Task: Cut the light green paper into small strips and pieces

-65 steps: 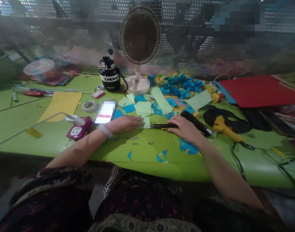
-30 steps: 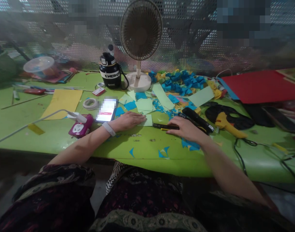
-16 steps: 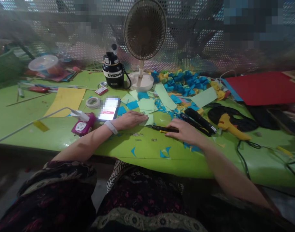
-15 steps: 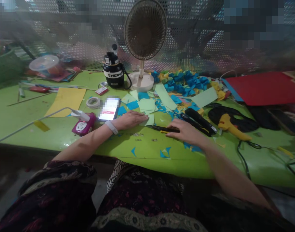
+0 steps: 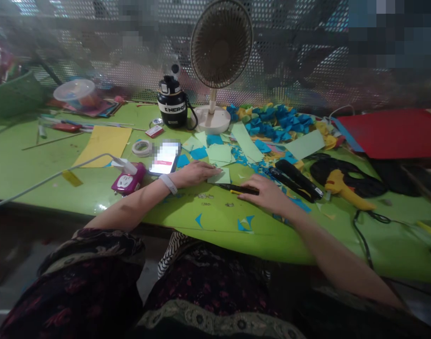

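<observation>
My left hand [image 5: 196, 172] lies flat, fingers stretched out, pressing a small pale green paper piece [image 5: 220, 176] onto the green table [image 5: 187, 212]. My right hand [image 5: 267, 193] rests on the table just right of it, fingers curled over the handle of a black and yellow utility knife [image 5: 236, 189] whose tip points left toward the paper. A white band sits on my left wrist.
A lit phone [image 5: 165, 158], a pink power adapter [image 5: 128, 178] and a tape roll [image 5: 141, 147] lie left of my hands. A desk fan [image 5: 219, 56], a black bottle [image 5: 173, 106], a yellow glue gun [image 5: 344, 186], blue and green paper scraps [image 5: 272, 120] and red card [image 5: 392, 132] lie beyond.
My head has turned a little left, so everything sits further right in view. My right hand with the knife has slid slightly toward me; my left hand stays on the paper.
</observation>
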`<state>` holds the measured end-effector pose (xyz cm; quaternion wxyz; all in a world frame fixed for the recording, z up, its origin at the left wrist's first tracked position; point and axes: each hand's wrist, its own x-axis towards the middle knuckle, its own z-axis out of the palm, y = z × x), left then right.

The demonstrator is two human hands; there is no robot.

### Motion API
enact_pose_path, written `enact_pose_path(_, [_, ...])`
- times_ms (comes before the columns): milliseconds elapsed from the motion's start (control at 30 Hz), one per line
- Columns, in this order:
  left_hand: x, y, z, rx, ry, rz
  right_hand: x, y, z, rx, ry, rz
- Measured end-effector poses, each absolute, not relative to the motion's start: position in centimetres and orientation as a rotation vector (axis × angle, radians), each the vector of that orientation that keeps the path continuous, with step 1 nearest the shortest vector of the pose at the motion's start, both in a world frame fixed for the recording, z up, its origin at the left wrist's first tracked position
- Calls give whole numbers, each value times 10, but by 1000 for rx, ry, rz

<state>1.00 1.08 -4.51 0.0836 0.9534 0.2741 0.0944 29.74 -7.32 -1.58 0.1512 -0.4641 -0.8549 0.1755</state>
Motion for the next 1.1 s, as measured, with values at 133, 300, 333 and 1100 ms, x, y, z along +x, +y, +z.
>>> enact_pose_path(133, [10,9,-41,2830,824,248,295,-74,-16,-1229,-2493,559])
enact_pose_path(300, [10,5,-38,2827,789,296,293,-84,-12,-1124,-2492,629])
enact_pose_path(333, [10,4,-38,2828,773,318,292,-85,-11,-1131,-2479,628])
enact_pose_path(1100, [15,6,-38,2705,883,842,246,-18,-21,-1643,-2297,532])
